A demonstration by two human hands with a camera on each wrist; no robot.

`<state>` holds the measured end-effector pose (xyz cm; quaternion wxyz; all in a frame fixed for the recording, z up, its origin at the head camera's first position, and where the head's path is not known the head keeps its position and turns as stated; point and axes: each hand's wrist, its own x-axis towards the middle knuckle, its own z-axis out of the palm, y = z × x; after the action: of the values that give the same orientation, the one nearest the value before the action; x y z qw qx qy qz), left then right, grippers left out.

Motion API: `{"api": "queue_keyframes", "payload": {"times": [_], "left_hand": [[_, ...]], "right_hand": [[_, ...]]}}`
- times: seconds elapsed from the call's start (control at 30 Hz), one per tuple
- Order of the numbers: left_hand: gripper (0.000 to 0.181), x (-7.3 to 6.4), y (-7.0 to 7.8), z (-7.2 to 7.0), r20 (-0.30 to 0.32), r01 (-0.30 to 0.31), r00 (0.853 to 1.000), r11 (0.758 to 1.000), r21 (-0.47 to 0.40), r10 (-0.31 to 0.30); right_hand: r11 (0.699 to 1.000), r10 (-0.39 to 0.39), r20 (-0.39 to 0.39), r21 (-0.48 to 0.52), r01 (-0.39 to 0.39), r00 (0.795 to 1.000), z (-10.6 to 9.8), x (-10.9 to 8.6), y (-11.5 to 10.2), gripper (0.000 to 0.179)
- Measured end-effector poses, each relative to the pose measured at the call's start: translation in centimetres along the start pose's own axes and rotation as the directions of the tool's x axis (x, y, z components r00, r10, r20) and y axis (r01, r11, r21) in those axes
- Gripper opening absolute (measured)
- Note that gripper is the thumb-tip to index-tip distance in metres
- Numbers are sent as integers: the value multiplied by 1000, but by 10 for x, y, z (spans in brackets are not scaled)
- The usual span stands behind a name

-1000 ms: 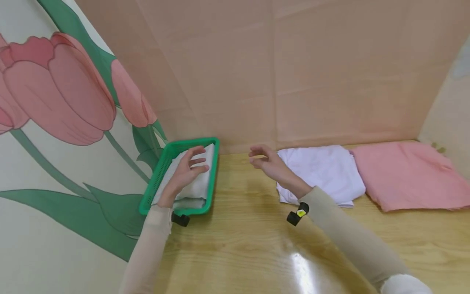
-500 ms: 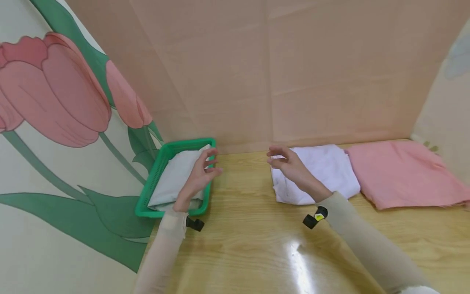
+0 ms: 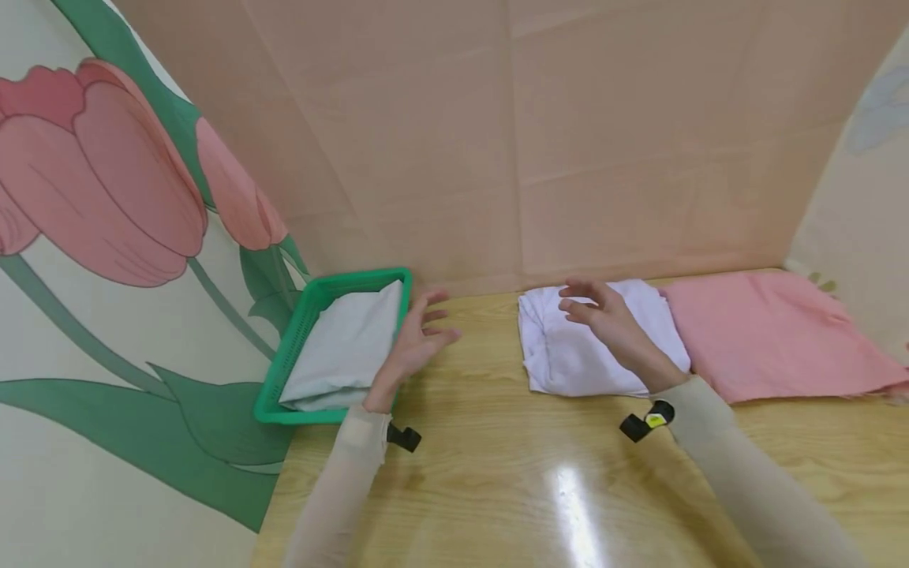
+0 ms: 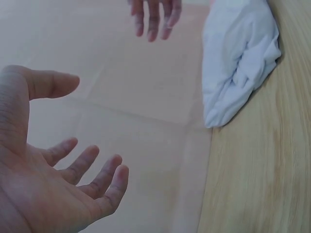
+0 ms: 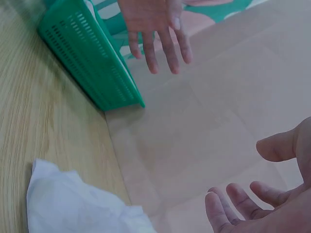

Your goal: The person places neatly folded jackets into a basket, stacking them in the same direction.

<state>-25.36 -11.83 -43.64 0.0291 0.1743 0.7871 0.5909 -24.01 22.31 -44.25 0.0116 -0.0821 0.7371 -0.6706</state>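
Observation:
My left hand (image 3: 415, 341) hovers at the right side of a green basket (image 3: 264, 398), fingers spread and relaxed, holding nothing. Inside the basket lies a folded pale grey cloth (image 3: 341, 339). Over a folded white cloth (image 3: 561, 359) is my right hand (image 3: 614, 327), its fingers loosely bent and nothing between them. In the left wrist view the thumb and fingers of the left hand (image 4: 63, 179) stand well apart, with the white cloth (image 4: 238, 58) beyond. The right wrist view has the right hand (image 5: 272, 194) likewise parted, above the white cloth (image 5: 82, 208).
A pink cloth (image 3: 781, 339) lies folded to the right of the white one on the wooden table (image 3: 483, 473). Behind stands a wall covered in a pinkish-tan sheet (image 3: 426, 142). A tulip-painted wall (image 3: 128, 331) borders the table on the left.
Both hands have moved to the right: the left from over the basket to its right side, the right from the white cloth's left edge to over it. The view has shifted slightly.

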Motion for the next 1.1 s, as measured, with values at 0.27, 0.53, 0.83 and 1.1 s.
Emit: {"api": "queue_keyframes", "payload": {"times": [0.27,0.53,0.83,1.1], "left_hand": [[71,5,-8,22,-20,29,999,999,45,-28],[70,8,-17,41,-16,51,999,994,92,-50],[68,8,-25,54,-29,47,999,998,50,-45],[68,9,-33,73,-41,53,998,998,19,-52]], "right_hand": [[999,-3,-41,-42,2,999,-20,-5,12,55],[999,-40,-93,-24,38,995,-34,-14,28,33],[990,-9,-159,-143,-14,987,-47,-18,40,55],[937,-18,-204,-344,-54,979,-65,-26,52,59]]}}
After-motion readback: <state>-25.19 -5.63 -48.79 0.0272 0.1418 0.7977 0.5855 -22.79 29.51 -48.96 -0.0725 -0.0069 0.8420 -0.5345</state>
